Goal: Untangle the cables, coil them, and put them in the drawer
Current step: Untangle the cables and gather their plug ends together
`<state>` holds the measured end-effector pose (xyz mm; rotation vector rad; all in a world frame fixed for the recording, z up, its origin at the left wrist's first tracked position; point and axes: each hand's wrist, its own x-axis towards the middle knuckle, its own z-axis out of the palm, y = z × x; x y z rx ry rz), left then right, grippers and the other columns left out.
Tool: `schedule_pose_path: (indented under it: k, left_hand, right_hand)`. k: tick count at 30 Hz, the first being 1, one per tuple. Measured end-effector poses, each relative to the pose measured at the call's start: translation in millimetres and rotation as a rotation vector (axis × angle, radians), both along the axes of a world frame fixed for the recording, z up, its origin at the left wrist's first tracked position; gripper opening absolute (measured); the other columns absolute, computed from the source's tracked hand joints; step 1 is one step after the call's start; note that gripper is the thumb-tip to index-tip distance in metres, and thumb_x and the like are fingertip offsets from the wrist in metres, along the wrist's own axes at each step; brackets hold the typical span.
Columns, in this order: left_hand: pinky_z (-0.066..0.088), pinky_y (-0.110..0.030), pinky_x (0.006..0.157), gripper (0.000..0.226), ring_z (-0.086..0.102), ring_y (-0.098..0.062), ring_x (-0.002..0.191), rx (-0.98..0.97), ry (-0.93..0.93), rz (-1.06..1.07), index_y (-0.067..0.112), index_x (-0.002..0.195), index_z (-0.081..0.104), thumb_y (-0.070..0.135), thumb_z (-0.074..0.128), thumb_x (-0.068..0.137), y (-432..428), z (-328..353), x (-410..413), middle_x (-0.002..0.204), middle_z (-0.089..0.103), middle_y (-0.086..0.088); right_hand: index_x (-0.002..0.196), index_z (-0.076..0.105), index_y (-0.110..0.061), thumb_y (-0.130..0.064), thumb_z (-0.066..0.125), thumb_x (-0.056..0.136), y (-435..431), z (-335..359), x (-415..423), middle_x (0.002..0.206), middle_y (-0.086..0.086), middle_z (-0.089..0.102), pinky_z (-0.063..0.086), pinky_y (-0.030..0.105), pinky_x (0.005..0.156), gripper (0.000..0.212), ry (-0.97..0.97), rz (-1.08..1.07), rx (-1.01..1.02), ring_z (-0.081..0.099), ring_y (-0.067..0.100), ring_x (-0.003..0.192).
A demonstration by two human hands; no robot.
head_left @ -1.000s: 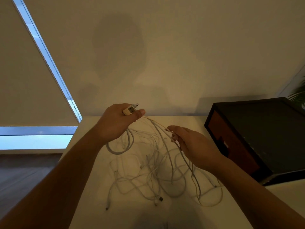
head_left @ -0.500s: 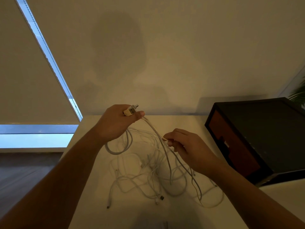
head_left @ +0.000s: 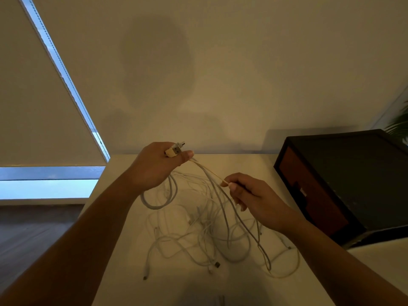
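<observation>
A tangle of white cables [head_left: 205, 235] lies spread over the white table [head_left: 123, 261]. My left hand [head_left: 154, 166] is raised above it and grips a cable's USB plug end [head_left: 174, 150], with a loop of cable hanging below the palm. My right hand [head_left: 249, 197] is lower and to the right, pinching a thin cable strand [head_left: 212, 173] that runs up to my left hand. A dark drawer unit [head_left: 344, 184] with a reddish-brown front stands on the table at the right; its drawer looks closed.
A plain wall rises behind the table's far edge. A window with a lowered blind [head_left: 44, 120] is at the left, above a dark floor [head_left: 33, 228]. Plant leaves [head_left: 399, 124] show at the far right.
My right hand has closed its fingers into a pinch on the strand and slid a little down and right. My left hand has stayed where it was, holding the plug.
</observation>
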<state>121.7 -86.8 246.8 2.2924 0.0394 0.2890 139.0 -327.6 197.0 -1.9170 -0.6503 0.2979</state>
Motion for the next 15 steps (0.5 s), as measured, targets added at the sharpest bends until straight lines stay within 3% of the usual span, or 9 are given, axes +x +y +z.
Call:
schedule_pose_path:
  k: [3,6,10,15]
  left_hand:
    - [0.034,-0.03,0.061,0.04,0.045,-0.013,0.057,-0.004,0.001,-0.012,0.011,0.061,0.055,0.039,0.062,0.089,-2.0,-0.7,0.6,0.06,0.053,-0.003]
    - [0.035,-0.032,0.062,0.041,0.046,-0.015,0.058,0.007,0.002,-0.025,0.011,0.061,0.055,0.04,0.061,0.089,-3.1,-2.3,0.9,0.06,0.053,-0.003]
    - [0.033,-0.033,0.061,0.049,0.041,-0.016,0.057,0.067,-0.017,-0.016,0.0,0.067,0.052,0.043,0.061,0.089,-1.0,-3.4,3.1,0.06,0.048,-0.008]
    - [0.03,-0.034,0.058,0.047,0.035,-0.013,0.052,0.164,-0.041,-0.005,0.019,0.057,0.035,0.042,0.06,0.089,-1.4,-3.1,6.8,0.053,0.037,0.004]
  right_hand:
    - [0.105,0.065,-0.011,-0.016,0.041,0.101,3.5,4.6,1.1,0.068,-0.003,0.053,0.045,0.023,0.057,0.025,0.111,0.025,0.093,0.048,0.012,0.062]
    - [0.099,0.064,-0.008,-0.012,0.042,0.101,6.1,7.3,3.6,0.067,-0.003,0.052,0.044,0.023,0.056,0.022,0.182,0.021,0.146,0.047,0.012,0.06]
    - [0.089,0.061,-0.011,-0.009,0.045,0.099,6.6,9.8,2.5,0.067,-0.003,0.052,0.043,0.022,0.056,0.02,0.123,0.064,0.128,0.048,0.008,0.061]
    - [0.084,0.061,-0.022,-0.01,0.048,0.098,8.5,16.7,-3.3,0.068,-0.006,0.055,0.043,0.021,0.059,0.022,0.02,0.087,0.054,0.05,0.003,0.062]
